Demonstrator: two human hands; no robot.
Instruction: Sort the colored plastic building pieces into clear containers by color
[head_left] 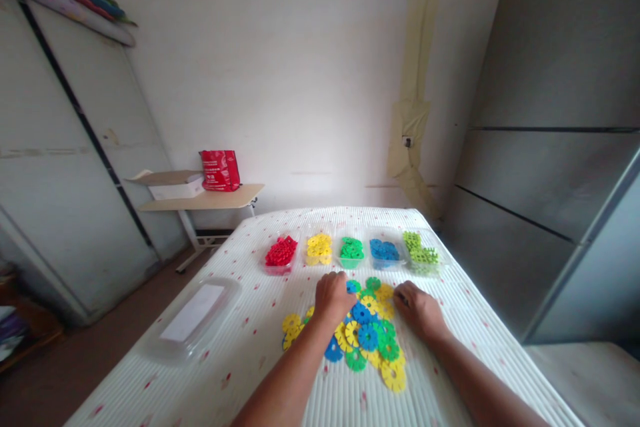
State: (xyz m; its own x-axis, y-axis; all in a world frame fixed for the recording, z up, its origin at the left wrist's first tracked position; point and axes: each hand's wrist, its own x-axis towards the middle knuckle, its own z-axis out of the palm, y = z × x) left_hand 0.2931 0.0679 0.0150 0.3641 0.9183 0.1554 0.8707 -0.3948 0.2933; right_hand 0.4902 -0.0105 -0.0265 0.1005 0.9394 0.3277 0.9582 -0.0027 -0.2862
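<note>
A loose pile of flower-shaped plastic discs in yellow, blue and green (367,335) lies on the table in front of me. My left hand (334,297) is over the pile's upper left side, fingers curled and thumb towards them. Right by those fingertips is a blue disc (353,287); whether it is gripped I cannot tell. At the pile's right edge rests my right hand (420,310), its fingers bent inward beside yellow discs (385,293). What that hand holds, if anything, is hidden.
Behind the pile stand clear tubs of red pieces (281,251), yellow discs (319,249), green discs (352,249), blue discs (384,251) and light-green pieces (420,250). A clear lid with a white label (194,312) lies left. Beyond is a side table (235,197) with a red bag (220,170).
</note>
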